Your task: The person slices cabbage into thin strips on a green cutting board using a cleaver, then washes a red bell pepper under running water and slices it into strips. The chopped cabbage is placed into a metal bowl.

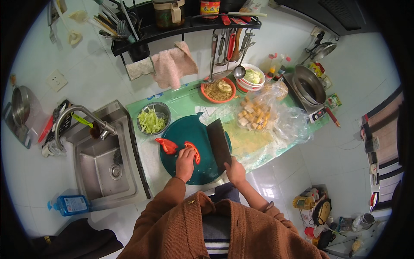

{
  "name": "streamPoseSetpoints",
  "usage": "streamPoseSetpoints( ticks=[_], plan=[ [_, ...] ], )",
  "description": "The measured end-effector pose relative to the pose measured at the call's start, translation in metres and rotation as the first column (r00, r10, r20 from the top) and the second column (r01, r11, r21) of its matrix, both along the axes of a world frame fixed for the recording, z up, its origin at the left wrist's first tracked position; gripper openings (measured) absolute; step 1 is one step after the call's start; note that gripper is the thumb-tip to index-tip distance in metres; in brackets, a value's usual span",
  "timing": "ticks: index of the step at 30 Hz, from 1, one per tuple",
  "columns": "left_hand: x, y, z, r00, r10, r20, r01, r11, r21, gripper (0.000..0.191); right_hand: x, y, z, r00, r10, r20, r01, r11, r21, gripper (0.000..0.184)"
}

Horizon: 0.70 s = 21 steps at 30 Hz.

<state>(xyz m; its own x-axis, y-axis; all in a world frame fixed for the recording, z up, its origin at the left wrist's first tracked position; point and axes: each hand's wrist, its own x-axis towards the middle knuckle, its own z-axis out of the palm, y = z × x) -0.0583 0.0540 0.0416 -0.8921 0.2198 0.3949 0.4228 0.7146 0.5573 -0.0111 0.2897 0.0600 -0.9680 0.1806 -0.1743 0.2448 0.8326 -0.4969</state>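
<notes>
A round dark-green cutting board lies on the counter in front of me. My left hand rests on the board with its fingers on a piece of red pepper. A second red pepper piece lies on the board to the left, apart from my hand. My right hand grips a wide-bladed cleaver near the board's right edge. The cleaver's blade is apart from the pepper; its handle is mostly hidden in my hand. A bowl of shredded light-green vegetable stands behind the board to the left.
Left of the counter is a steel sink with a curved faucet. A plastic bag of cubed food lies right of the board. Farther back stand an orange bowl and a pan on a cooktop. Utensils hang above.
</notes>
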Motion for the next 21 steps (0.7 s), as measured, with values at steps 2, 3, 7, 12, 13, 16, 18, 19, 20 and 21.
streamPoseSetpoints(
  ticks=[2, 3, 7, 12, 13, 16, 18, 19, 20, 21],
  plan=[
    [-0.004, -0.003, 0.002, 0.998, 0.011, -0.054, -0.011, 1.000, 0.005, 0.021, 0.000, 0.000, 0.000, 1.000, -0.001, -0.003, 0.001, 1.000, -0.002, 0.037],
    [-0.007, -0.004, 0.003, 0.999, 0.017, -0.037, -0.017, 1.000, -0.001, 0.021, 0.000, 0.000, -0.001, 1.000, 0.002, 0.000, -0.002, 1.000, -0.002, 0.037],
    [-0.024, -0.006, 0.010, 0.996, 0.056, 0.066, -0.055, 0.998, -0.024, 0.024, -0.001, 0.000, -0.001, 1.000, -0.004, 0.018, 0.004, 1.000, 0.009, 0.039],
    [-0.055, -0.007, 0.016, 0.989, 0.115, 0.088, -0.119, 0.992, 0.047, 0.035, 0.001, 0.001, 0.001, 1.000, 0.005, 0.022, -0.005, 1.000, 0.011, 0.039],
    [-0.057, -0.008, 0.015, 0.991, 0.132, 0.031, -0.134, 0.988, 0.075, 0.035, 0.001, 0.001, 0.001, 1.000, 0.008, 0.022, -0.009, 1.000, 0.027, 0.039],
    [-0.053, -0.020, 0.009, 0.965, 0.263, 0.016, -0.260, 0.939, 0.226, 0.034, 0.003, 0.004, 0.000, 0.999, 0.001, 0.051, -0.002, 1.000, 0.014, 0.039],
    [-0.045, -0.035, 0.003, 0.900, 0.429, 0.083, -0.437, 0.876, 0.204, 0.023, 0.003, 0.005, 0.000, 0.999, 0.006, 0.040, -0.005, 1.000, -0.015, 0.038],
    [-0.041, -0.043, 0.001, 0.841, 0.530, 0.111, -0.542, 0.829, 0.139, 0.022, 0.004, 0.005, 0.000, 0.999, 0.004, 0.045, -0.004, 1.000, -0.008, 0.037],
    [-0.041, -0.048, -0.002, 0.792, 0.595, 0.137, -0.610, 0.782, 0.128, 0.025, 0.004, 0.006, 0.000, 0.999, 0.006, 0.042, -0.005, 1.000, -0.018, 0.036],
    [-0.042, -0.053, -0.004, 0.725, 0.667, 0.175, -0.686, 0.722, 0.092, 0.027, 0.004, 0.006, 0.000, 0.999, 0.006, 0.043, -0.005, 1.000, -0.015, 0.036]
  ],
)
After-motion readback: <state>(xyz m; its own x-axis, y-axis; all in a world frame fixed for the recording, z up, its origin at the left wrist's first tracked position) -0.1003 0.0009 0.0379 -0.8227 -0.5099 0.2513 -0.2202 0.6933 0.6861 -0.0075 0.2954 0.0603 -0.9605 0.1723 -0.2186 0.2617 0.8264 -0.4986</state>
